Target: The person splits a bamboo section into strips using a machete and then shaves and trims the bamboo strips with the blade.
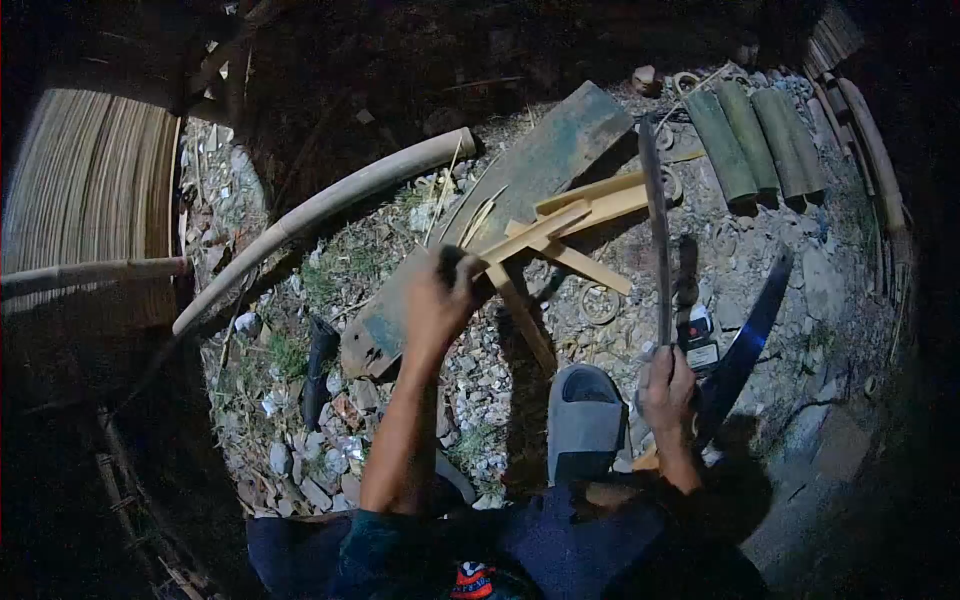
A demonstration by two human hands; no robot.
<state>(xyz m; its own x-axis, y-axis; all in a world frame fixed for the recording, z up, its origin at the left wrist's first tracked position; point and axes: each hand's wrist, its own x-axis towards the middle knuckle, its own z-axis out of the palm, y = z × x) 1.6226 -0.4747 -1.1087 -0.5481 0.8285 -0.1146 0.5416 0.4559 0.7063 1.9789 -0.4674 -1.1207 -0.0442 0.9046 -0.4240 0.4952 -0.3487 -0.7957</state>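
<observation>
My left hand (440, 300) grips strip (552, 226) over plank (560, 145), right hand (667, 388) knife (657, 230); strip looks split, green bamboo (722, 150) right of plank seemingly not yet

One head-worn camera looks forward and steeply down, close above the left hand (440, 298), right hand (667, 390) and stony ground (480, 395).
</observation>
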